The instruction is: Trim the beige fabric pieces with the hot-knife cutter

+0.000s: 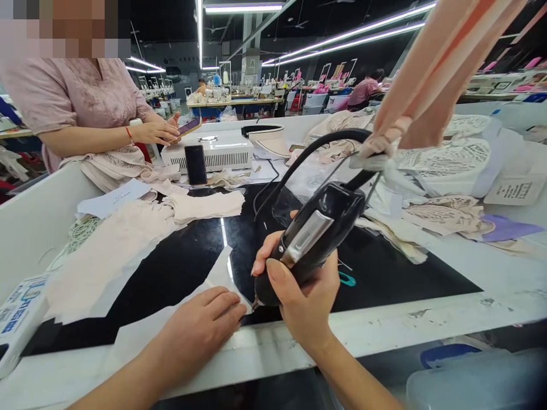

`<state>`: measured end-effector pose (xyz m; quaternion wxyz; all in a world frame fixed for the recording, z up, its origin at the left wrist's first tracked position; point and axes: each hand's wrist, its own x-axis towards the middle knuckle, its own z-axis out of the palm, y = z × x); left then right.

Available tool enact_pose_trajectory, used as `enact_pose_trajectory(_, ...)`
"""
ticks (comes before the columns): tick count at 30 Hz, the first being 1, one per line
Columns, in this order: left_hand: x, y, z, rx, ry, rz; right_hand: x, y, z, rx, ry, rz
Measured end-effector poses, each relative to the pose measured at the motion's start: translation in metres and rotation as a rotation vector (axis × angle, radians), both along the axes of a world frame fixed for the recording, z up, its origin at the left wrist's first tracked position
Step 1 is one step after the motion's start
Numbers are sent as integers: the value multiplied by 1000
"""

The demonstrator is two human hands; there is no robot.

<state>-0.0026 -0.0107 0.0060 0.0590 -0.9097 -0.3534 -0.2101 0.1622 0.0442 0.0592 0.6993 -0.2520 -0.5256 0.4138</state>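
Observation:
My right hand (305,293) is wrapped round a black corded hand tool (314,233) with a silver lever plate on its side. The tool tilts, and its narrow metal tip points down at the edge of a thin white fabric piece (220,270). My left hand (200,319) lies flat on that fabric, fingers stretched out, fingertips close to the tip. A knotted pink cloth strip (431,85) and a wire hold the tool up from above. Beneath the fabric is a shiny black table surface (179,256). Whether the tip touches the fabric, I cannot tell.
Left lie pale fabric pieces (106,250) and a stack of cut strips (205,205). Lace-patterned pieces (453,154) are heaped right, near a teal-handled small tool (347,279). Behind stand a phone (195,165) and a vented white box (226,154). Across the table, a person (102,108) holds a phone.

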Motion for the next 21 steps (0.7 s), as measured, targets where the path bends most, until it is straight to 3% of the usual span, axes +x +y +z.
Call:
enact_pose_trajectory(7,-4,0,-1,-86,8,43,0,0,0,2,-4,16)
enact_pose_trajectory(21,-11,-2,-3,-74,-14,41,-3,-2,-1,-5,14,48)
